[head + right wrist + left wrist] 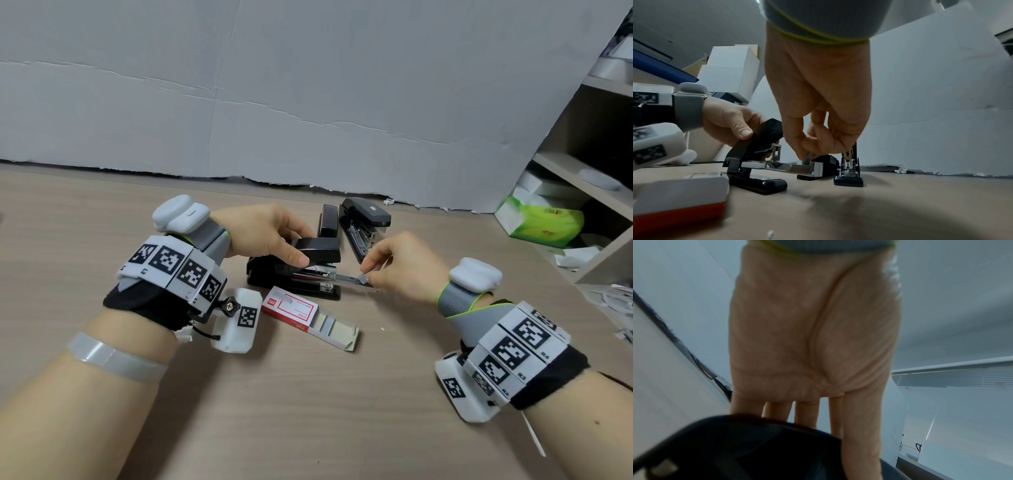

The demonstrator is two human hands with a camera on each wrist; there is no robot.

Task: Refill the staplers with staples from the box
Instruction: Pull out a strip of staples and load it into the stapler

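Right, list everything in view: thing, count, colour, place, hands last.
staplers: three, black, mid-table; the nearest is open with its metal tray slid out, the other two are behind it.
staple box: one, red and white, on the table in front of the staplers, inner tray slid out.
staple strip: one, silver, at the tray's front end.
table: one, light wood.
grey board: one, behind the table.
shelf: one, at right, holding a green pack.
left hand: holds the nearest stapler's lid.
right hand: pinches the staple strip.

Even, soft indoor light; wrist views blurred close up, edges bowed, shadows faint.
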